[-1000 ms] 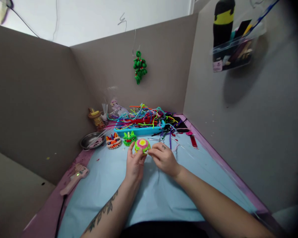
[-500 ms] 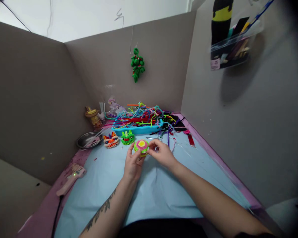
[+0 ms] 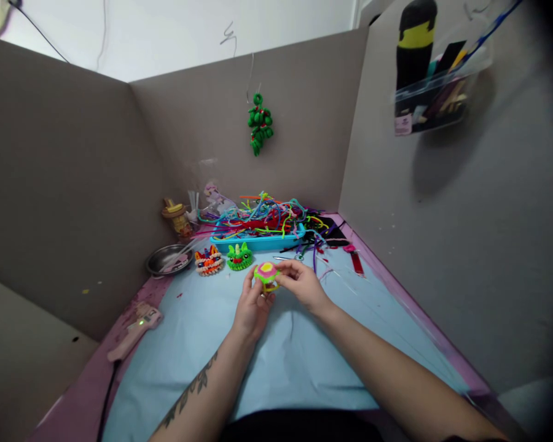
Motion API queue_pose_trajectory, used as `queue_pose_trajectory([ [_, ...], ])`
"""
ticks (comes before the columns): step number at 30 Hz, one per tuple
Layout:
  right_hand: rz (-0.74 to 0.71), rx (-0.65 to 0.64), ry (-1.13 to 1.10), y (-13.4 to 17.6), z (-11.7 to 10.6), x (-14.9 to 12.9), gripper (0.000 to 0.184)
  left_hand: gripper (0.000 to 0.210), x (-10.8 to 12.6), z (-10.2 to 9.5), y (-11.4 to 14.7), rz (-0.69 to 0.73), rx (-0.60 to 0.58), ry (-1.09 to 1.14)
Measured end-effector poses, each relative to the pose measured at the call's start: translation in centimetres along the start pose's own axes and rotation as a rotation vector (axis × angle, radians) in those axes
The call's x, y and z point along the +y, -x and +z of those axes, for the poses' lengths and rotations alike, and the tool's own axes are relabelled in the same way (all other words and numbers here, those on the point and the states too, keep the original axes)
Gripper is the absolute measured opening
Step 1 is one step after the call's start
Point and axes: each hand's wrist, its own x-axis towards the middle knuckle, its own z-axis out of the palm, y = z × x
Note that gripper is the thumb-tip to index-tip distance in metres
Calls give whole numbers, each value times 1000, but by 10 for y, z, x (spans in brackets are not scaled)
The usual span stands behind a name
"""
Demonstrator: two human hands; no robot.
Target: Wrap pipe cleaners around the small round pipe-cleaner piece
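Observation:
Between my hands, above the blue table cover, is a small round pipe-cleaner piece [image 3: 267, 271], with a yellow centre, a pink ring and a lime-green edge. A yellow band shows beneath it. My left hand [image 3: 253, 305] grips it from the left, thumb at the near side. From the right, the fingers of my right hand [image 3: 301, 282] pinch its edge. Beyond my left hand sit a green pipe-cleaner animal head [image 3: 239, 256] and an orange one [image 3: 209, 261]. Scissors [image 3: 288, 258] lie just past my right hand, partly hidden.
A blue tray [image 3: 258, 244] heaped with colourful pipe cleaners stands at the back. On the left are a metal bowl [image 3: 169, 261] and a glue gun [image 3: 136, 333] with a lit green light. Grey partitions [image 3: 304, 129] enclose the table; a clear box [image 3: 431, 101] hangs at right.
The round piece has tipped, so its top looks flatter and the yellow band below shows more. Both hands still hold it. The whole view has shifted slightly.

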Motion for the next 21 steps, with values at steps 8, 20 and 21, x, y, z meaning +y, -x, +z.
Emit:
queue_pose_trajectory([
  [8,-85,192,4,-4,-5,6,25,42,-7,-13,-1,402,221,-553],
  [20,-62,133,13,6,15,4,19,24,-8,-11,-7,87,58,-76],
  [21,-66,135,26,7,17,4,19,22,-8,-11,-7,93,51,-62],
])
